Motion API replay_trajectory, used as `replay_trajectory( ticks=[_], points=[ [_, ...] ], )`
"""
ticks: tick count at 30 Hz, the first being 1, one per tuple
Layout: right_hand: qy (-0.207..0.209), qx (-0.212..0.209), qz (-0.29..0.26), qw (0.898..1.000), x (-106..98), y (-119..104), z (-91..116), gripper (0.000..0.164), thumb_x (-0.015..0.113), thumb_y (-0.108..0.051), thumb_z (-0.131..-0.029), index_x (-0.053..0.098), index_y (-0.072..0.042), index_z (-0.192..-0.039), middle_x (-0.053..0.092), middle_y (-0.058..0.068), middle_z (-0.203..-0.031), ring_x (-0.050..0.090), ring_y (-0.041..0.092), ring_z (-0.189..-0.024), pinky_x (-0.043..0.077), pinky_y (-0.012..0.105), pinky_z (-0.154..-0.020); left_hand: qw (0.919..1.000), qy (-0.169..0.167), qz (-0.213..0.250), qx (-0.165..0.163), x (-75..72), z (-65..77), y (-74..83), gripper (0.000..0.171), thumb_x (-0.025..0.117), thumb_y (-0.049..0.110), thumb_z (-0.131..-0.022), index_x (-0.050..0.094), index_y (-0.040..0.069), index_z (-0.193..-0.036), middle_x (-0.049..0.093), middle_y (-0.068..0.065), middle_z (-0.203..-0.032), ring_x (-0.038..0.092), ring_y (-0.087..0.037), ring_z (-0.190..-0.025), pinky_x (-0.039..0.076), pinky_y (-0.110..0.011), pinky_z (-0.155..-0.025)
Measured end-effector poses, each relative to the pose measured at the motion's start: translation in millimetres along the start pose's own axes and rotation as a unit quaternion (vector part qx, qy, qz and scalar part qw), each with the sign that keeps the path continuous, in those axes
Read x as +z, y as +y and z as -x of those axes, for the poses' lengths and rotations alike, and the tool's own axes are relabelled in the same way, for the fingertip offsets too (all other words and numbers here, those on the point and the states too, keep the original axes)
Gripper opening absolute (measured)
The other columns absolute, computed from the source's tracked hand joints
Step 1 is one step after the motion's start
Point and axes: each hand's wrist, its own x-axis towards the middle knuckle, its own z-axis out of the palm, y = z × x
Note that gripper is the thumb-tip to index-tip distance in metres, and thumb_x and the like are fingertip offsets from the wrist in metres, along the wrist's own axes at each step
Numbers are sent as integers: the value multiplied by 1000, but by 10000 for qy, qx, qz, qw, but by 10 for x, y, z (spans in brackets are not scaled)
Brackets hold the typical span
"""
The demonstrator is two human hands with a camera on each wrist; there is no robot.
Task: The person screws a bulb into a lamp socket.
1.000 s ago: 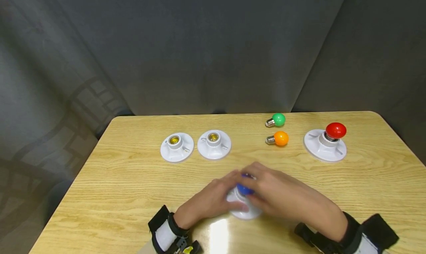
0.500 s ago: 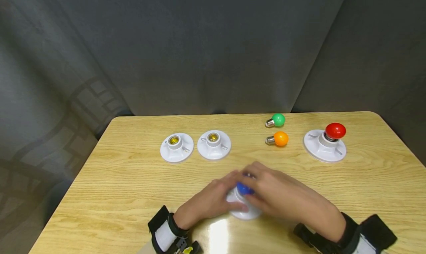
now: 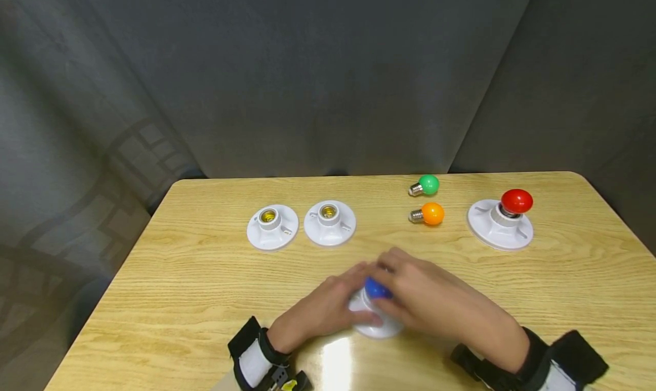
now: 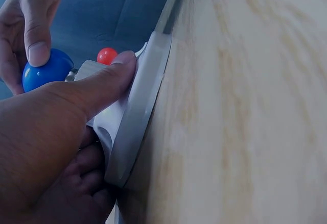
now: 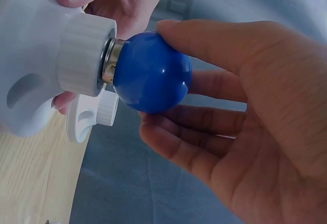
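Blue bulb (image 5: 153, 73): near the middle of the counter (image 3: 205, 300), pinched by the right hand, its metal base in the mouth of the near white holder (image 3: 379, 327) with some metal showing outside the rim.
Right hand (image 3: 412, 291): thumb on one side of the blue bulb, curled fingers on the other.
Left hand (image 3: 328, 304): grips the near white holder, thumb on its plate, the other fingers round the side and partly hidden.
Orange bulb (image 3: 433, 213): lying on its side beyond the right hand, metal base pointing left.
Green bulb (image 3: 429, 184): lying the same way, just farther back, near the far edge.
Two white holders (image 3: 330, 235): side by side at far left, sockets open, brassy inside.
Red bulb (image 3: 517, 201): far right, standing tilted in its own white holder (image 3: 499, 234).
Grey curtain (image 3: 328, 95): behind the counter.
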Motion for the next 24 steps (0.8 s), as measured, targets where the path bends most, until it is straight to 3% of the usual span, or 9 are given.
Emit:
replay_trajectory(
  ticks=[13,24],
  points=[
    [349,115,344,9987,73,5,-35,42,72,-34,-85,69,-1,-111,59,2,-86,50,11,-73,55,26,-57,10000,-37,-40,28,-8,-6,3,75,72,46,-83,40,23,-147,37,-8,-154,32,-28,-139,36,-53,-111],
    [688,469,242,9962,128,-13,-58,36,73,-40,-83,68,-6,-94,61,-1,-79,52,10,-68,55,28,-55,9999,-89,-69,-65,-4,-3,-5,84,70,49,-83,28,25,-152,33,-5,-156,31,-25,-139,36,-52,-111]
  ],
)
